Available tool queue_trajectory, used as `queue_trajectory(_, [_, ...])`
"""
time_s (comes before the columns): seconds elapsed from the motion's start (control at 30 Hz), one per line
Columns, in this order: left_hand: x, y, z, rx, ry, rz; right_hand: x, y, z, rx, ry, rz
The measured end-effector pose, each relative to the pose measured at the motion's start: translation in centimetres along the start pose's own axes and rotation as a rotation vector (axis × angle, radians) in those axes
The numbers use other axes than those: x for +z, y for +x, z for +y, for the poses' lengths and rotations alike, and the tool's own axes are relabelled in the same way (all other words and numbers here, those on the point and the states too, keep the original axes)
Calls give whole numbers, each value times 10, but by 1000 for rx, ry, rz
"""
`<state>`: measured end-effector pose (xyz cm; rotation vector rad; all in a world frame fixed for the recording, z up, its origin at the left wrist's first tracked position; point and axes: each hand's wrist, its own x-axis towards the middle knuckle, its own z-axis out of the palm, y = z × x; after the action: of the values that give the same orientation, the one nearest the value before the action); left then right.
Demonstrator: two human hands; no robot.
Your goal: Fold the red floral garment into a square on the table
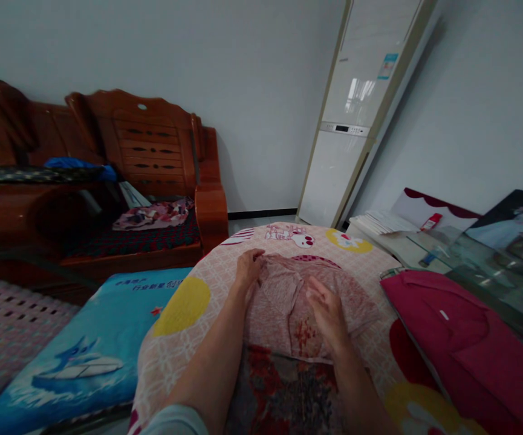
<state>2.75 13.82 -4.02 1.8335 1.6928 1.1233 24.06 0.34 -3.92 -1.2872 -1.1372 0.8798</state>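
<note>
A heathered pink garment (272, 302) lies partly folded on a round table with a patterned cloth (216, 329). My left hand (249, 270) is at the garment's upper left edge, its fingers curled in near the fabric; whether they pinch it is hard to tell. Over the middle of the garment is my right hand (327, 305), fingers spread a little and nothing gripped. A reddish-brown print shows beside its palm. Nearer me, a dark red and grey patterned fabric (283, 386) meets the garment's lower edge.
Folded magenta clothing (465, 338) lies on the table's right side. A blue printed cushion (89, 344) is at left, before a wooden sofa (152, 151) with clothes on it. Behind stand a white air conditioner (334, 163) and, at right, a glass-topped cabinet (492, 260).
</note>
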Motion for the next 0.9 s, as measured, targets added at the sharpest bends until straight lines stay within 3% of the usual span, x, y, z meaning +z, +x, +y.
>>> queue_trajectory(0.1, [-7, 5, 7, -21, 5, 33, 3, 8, -22, -74, -38, 23])
queue_trajectory(0.2, [-10, 10, 14, -28, 68, 23, 11, 25, -27, -125, -213, 39])
queue_trajectory(0.3, [-5, 12, 14, -32, 110, -1, 21, 39, -11, -118, -464, 77])
queue_trajectory(0.47, [7, 10, -6, 13, 159, -33, 27, 47, 28, -182, -741, 93])
queue_trajectory(0.67, [5, 16, -14, 85, 210, -140, 30, 51, 40, -278, -950, 71])
queue_trajectory(0.77, [5, 17, -11, 118, 239, -175, 30, 50, 39, -307, -987, 61])
queue_trajectory(0.9, [3, 16, -5, 103, 229, -122, 22, 47, 34, -267, -765, 101])
